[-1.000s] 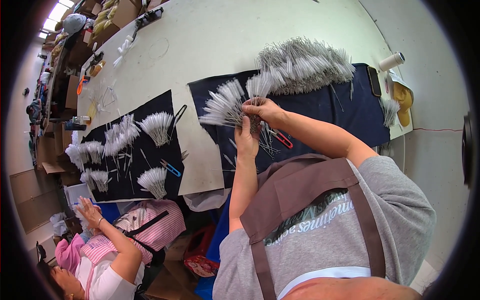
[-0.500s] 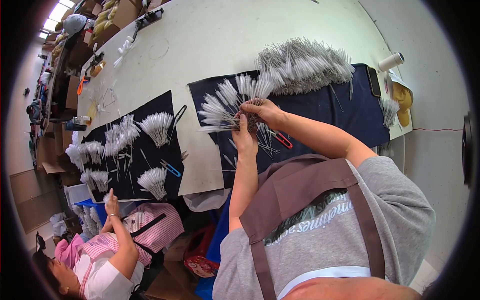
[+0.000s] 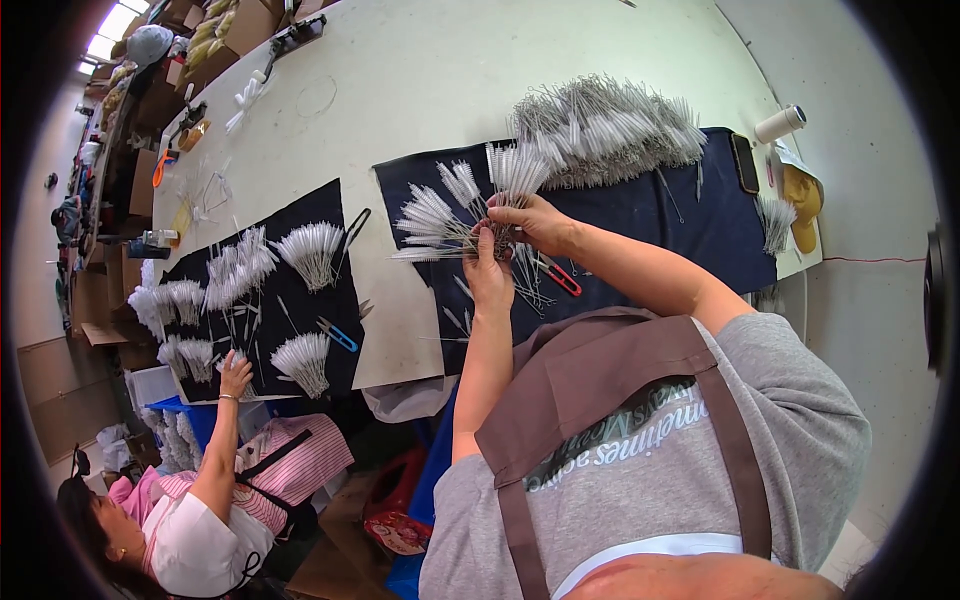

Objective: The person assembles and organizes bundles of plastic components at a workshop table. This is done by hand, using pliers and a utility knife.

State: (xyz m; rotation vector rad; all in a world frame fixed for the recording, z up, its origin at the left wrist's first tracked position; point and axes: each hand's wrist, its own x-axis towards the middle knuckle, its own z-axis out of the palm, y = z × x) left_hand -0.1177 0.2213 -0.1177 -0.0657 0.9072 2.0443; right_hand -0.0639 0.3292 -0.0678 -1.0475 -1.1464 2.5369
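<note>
My left hand (image 3: 489, 278) is closed round the wire ends of a fan of small white-bristled wire brushes (image 3: 428, 215). Right beside it, my right hand (image 3: 541, 224) grips the stems of another bunch of brushes (image 3: 518, 170), bristles pointing away from me. A few brushes (image 3: 461, 184) stand between the two bunches; which hand has them I cannot tell. Under my hands lies a dark blue cloth (image 3: 720, 240) with red-handled thread snips (image 3: 560, 276) and loose brushes (image 3: 530, 282). Behind it is a large heap of the same brushes (image 3: 608, 135).
At the left, a co-worker's hand (image 3: 235, 376) reaches over a black cloth (image 3: 282, 367) bearing several brush bundles (image 3: 310, 250) and blue snips (image 3: 338, 334). A phone (image 3: 745, 163), a white roll (image 3: 780, 124) and a yellow cap (image 3: 803, 204) lie at the table's right end.
The brushes in the fan's middle have shifted: more now stand in my right hand's bunch, and gaps show beside the middle few. The co-worker's hand has moved farther onto the black cloth.
</note>
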